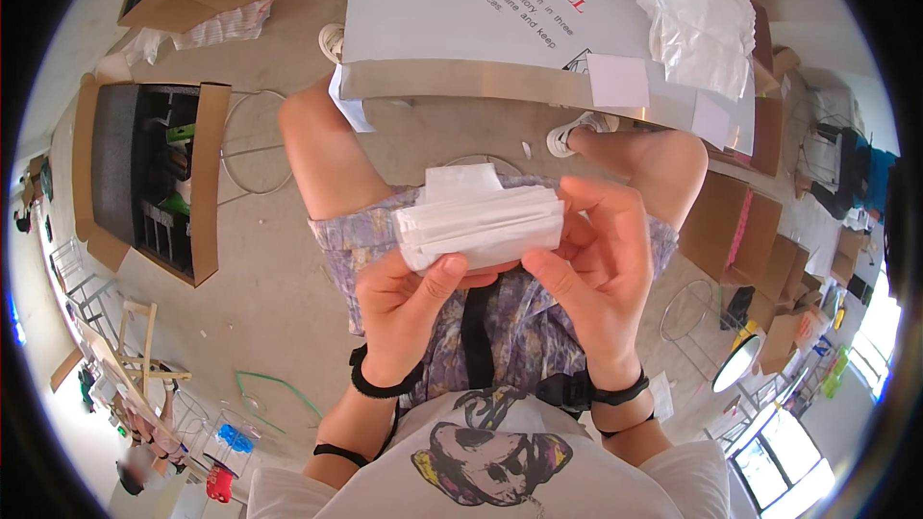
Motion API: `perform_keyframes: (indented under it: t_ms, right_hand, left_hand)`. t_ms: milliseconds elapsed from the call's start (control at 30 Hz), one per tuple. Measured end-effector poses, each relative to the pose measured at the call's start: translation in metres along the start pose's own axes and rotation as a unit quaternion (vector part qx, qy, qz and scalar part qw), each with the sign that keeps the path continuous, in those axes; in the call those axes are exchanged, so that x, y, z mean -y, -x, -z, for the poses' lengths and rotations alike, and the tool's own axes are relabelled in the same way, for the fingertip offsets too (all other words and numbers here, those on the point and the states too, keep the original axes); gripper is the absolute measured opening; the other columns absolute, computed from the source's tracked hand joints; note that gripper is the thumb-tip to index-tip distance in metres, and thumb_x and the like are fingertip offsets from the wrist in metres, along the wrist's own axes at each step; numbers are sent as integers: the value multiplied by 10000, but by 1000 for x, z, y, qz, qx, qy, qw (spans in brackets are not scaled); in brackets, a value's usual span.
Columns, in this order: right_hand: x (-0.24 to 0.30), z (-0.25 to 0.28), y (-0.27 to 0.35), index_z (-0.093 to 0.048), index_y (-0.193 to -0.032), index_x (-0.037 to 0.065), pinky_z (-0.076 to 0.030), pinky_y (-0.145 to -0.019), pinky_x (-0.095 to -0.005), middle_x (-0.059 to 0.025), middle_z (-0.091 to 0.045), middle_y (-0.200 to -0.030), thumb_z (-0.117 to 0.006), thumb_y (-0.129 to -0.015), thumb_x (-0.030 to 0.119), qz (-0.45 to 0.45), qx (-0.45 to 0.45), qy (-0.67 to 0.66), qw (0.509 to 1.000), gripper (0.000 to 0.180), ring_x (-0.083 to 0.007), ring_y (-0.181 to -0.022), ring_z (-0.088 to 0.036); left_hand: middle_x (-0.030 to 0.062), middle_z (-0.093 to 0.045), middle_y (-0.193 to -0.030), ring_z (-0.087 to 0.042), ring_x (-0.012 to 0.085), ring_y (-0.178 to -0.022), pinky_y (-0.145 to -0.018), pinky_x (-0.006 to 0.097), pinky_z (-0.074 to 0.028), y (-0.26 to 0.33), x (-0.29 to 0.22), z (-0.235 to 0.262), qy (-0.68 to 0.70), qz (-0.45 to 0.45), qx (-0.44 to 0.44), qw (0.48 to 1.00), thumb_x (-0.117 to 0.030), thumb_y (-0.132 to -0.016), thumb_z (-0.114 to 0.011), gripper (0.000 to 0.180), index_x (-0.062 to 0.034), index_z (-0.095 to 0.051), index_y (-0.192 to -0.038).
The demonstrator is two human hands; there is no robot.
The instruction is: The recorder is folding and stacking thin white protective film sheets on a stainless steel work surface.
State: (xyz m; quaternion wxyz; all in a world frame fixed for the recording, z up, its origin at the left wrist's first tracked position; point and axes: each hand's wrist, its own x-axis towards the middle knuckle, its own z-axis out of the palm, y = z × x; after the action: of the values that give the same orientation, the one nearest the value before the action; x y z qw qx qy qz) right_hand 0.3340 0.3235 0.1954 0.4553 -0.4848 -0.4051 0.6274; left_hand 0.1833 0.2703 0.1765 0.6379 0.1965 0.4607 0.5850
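Above my lap, both hands hold a thick stack of thin white folded sheets [481, 228], its layered edges turned toward me. One white piece [461, 178] sticks up behind the stack's far side; whether the sheets are paper or thin bags I cannot make out. My left hand [399, 312] grips the left end, thumb in front and fingers underneath. At the right end, my right hand [608, 279] presses its thumb on the lower edge, with its index finger curled over the far corner and the other fingers partly hidden behind.
Ahead stands a film-covered metal table [461, 29] with a pile of clear plastic bags [694, 14] and a white card [618, 80] at its edge. An open carton [207, 183] with dark contents sits on the left floor. More cardboard boxes [726, 221] stand right. People work farther off.
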Motion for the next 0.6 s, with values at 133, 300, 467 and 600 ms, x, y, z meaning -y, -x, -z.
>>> perform_keyframes:
  t_ms: [133,300,467,600]
  right_hand:
    - [6,10,-4,-575,-1066,16,-409,-543,-183,-99,-531,-1103,-712,-704,-56,83,58,95,990,393,-71,-693,-539]
    - [6,14,-7,-633,-994,46,-387,-532,-181,-102,-499,-1138,-726,-679,-57,114,78,151,979,344,-55,-636,-494]
    - [2,17,-6,-646,-949,37,-383,-541,-180,-102,-510,-1127,-717,-688,-58,117,67,123,983,287,-48,-625,-479]
    - [0,17,-8,-656,-910,35,-375,-540,-179,-111,-517,-1124,-714,-690,-55,135,73,144,978,245,-47,-615,-472]
  left_hand:
    - [161,-618,-1046,-618,248,-951,-801,359,-549,-1,-4,4,-40,-38,-2,999,3,-865,-575,212,86,-583,-1060]
    - [154,-621,-1042,-614,220,-940,-806,338,-544,-3,-6,3,-55,-40,22,997,40,-827,-612,223,90,-590,-1043]
    - [147,-627,-1027,-614,204,-921,-802,327,-540,-4,-8,1,-40,-10,12,999,50,-820,-618,223,93,-590,-1037]
    - [141,-632,-1016,-615,190,-915,-798,310,-534,-4,-7,5,-53,-17,20,998,58,-819,-615,218,91,-593,-1033]
